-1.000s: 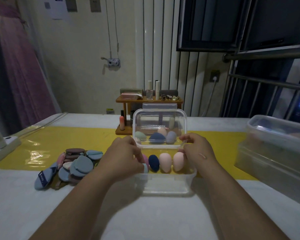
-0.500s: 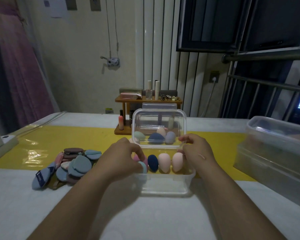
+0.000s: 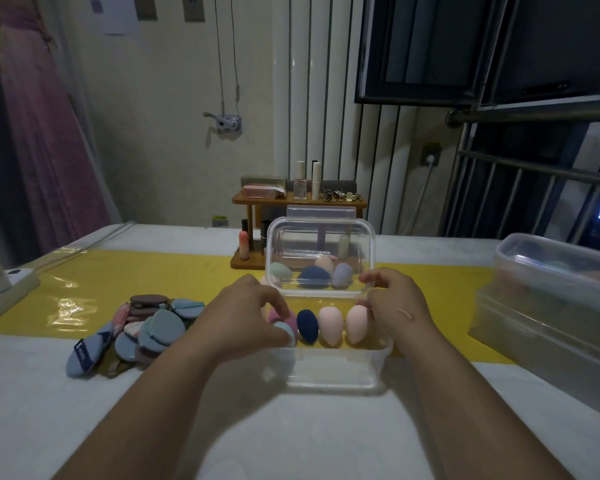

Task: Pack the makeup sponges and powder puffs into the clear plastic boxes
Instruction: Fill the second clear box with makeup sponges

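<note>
Grip of left hand (image 3: 246, 317) on pink sponge (image 3: 289, 317) in clear box (image 3: 336, 372); hold of right hand (image 3: 395, 306) unclear.

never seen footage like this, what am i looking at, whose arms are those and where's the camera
No machine here: these are a person's two bare arms, filmed by one wide-angle camera worn on their head, looking forward and down. An open clear plastic box, its lid standing up, sits on a white table with a yellow strip. Inside stand a dark blue sponge, a pale pink sponge and a peach sponge. The left hand curls its fingers on a pink egg-shaped sponge at the row's left end. The right hand is at the box's right edge by the lid; what it grips I cannot tell. Left of the box lies a pile of flat blue and brown powder puffs; bigger clear containers sit at the right.
</note>
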